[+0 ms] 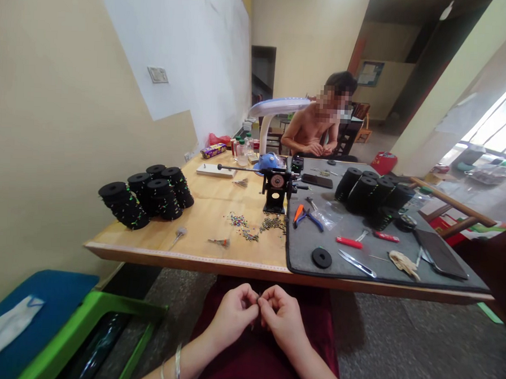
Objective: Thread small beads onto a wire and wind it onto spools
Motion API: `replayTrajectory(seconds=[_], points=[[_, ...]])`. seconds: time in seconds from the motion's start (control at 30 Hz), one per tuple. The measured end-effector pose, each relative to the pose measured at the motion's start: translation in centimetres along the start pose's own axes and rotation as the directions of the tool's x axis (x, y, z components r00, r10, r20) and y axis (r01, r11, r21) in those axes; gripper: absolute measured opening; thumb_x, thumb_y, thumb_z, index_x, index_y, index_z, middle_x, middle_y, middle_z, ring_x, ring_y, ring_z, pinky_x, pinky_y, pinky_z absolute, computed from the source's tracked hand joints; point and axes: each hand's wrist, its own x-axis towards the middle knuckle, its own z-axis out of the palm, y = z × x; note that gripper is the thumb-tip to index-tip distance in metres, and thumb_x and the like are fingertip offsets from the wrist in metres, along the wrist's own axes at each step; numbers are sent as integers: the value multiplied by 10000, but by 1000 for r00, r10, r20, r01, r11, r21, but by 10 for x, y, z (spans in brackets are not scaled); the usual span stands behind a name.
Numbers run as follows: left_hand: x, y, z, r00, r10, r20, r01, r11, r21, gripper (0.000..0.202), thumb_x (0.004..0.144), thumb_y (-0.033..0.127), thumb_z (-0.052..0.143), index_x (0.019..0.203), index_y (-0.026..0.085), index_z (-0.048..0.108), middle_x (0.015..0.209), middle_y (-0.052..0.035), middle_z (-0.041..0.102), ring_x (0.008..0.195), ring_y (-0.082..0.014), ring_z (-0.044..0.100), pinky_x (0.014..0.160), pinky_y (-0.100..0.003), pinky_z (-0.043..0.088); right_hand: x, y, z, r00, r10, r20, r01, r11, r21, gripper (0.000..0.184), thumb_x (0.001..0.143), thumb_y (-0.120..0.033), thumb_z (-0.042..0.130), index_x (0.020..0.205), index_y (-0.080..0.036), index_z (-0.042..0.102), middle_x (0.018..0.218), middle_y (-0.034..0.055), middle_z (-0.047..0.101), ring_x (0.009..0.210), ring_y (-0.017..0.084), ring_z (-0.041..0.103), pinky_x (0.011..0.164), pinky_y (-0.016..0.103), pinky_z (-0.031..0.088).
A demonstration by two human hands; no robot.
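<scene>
Pinching a tiny dark metal bit (258,296) between bare left hand (233,315) and bare right hand (282,320), close over maroon cloth (265,348), probably for steadiness

The smooth varnished wood tabletop (201,204) (pale, faintly glossy) meets a matt grey fabric mat (309,254).

Cream wall (48,116) with white upper section (192,45) and switch plate (158,75), left; speckled grey floor (376,343) beneath wooden table (190,254); bright daylit window (500,120), right.
</scene>
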Motion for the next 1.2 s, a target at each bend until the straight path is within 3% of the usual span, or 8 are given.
replayTrajectory(seconds=[0.13, 0.27, 0.4, 0.87, 1.07, 1.2], points=[[0, 1, 0, 996, -91, 24, 94, 981, -168, 220, 678, 184, 658, 664, 178, 439, 546, 59, 548, 457, -91, 549, 458, -200, 431, 2, -1, 0, 999, 53, 2, -53, 996, 69, 250, 770, -408, 584, 669, -199, 494, 412, -65, 515, 335, 78, 408, 375, 185, 308], [0, 5, -2, 969, -185, 165, 238, 879, -414, 242, 685, 196, 712, 763, 162, 486, 678, 20, 613, 579, -102, 608, 577, -216, 470, 5, 2, -1, 994, 108, 19, -110, 979, 170, 259, 772, -407, 576, 678, -195, 460, 393, -86, 489, 313, 52, 350, 354, 165, 263], [1, 2, -3, 954, -164, 250, 264, 856, -445, 197, 744, 237, 693, 773, 132, 529, 703, -23, 632, 617, -121, 630, 612, -227, 470, 6, 5, -1, 990, 137, 42, -143, 962, 234, 269, 768, -411, 577, 683, -188, 455, 378, -94, 479, 309, 42, 338, 348, 155, 244], [10, -11, -7, 964, -239, 119, 266, 823, -503, 238, 648, 228, 778, 696, 131, 566, 625, 22, 559, 561, -80, 537, 550, -197, 435, 1, 1, -2, 964, 252, 90, -266, 933, 242, 287, 730, -437, 590, 665, -187, 464, 366, -75, 509, 290, 36, 321, 337, 163, 200], [11, -12, -9, 942, -298, 155, 332, 761, -557, 231, 632, 199, 777, 656, 128, 559, 591, 30, 538, 536, -71, 514, 519, -183, 401, 0, 0, 1, 952, 276, 136, -300, 931, 209, 256, 719, -409, 582, 660, -190, 463, 361, -76, 512, 282, 38, 334, 328, 159, 214], [11, -12, -10, 942, -297, 158, 334, 766, -550, 232, 633, 200, 775, 658, 125, 557, 591, 31, 536, 528, -67, 507, 507, -178, 389, 1, 2, 2, 944, 291, 155, -319, 926, 202, 233, 718, -385, 576, 657, -188, 466, 360, -78, 512, 279, 38, 337, 321, 154, 214]])
